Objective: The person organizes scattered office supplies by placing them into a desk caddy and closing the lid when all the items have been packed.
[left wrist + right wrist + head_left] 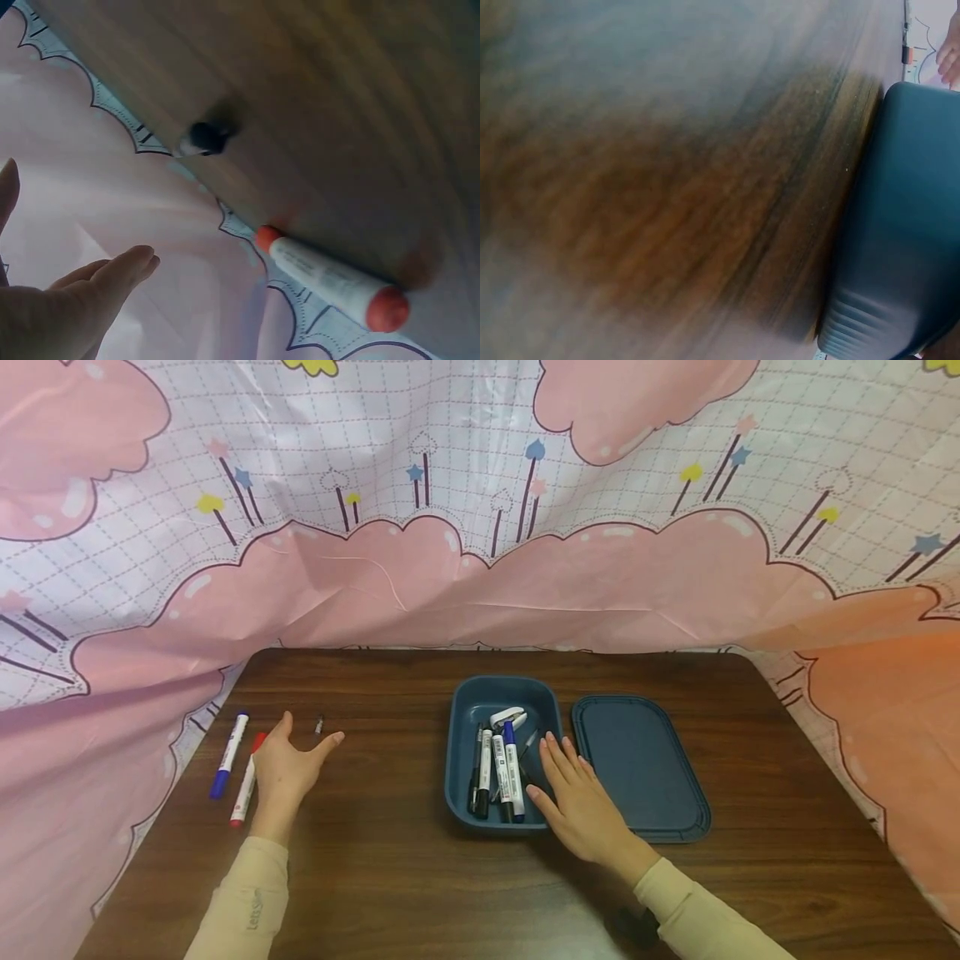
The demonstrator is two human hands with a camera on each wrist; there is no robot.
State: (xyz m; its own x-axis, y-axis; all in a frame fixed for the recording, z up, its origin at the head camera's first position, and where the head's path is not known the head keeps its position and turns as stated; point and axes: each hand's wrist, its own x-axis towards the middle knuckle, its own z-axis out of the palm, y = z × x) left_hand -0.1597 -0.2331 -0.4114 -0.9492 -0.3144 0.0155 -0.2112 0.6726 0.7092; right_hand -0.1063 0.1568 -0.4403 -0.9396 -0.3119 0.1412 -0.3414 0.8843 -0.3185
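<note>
My left hand [285,772] hovers over the left part of the table, thumb spread wide from the fingers and nothing held. Just left of it lies a white marker with red ends [246,789], partly hidden by the hand. Beyond the thumb sits a small dark-and-clear object [318,724], its kind too small to tell; the left wrist view shows its dark end [208,139]. With fingers straight, my right hand [581,810] rests at the right rim of a blue box [448,760]. Inside are several white markers [501,768], a black pen [476,768] and a white object [508,717].
A blue-and-white marker [229,754] lies near the table's left edge. The box's flat blue lid [637,760] lies right of the box, beside my right hand. A patterned curtain [480,585] hangs behind the brown table [390,877].
</note>
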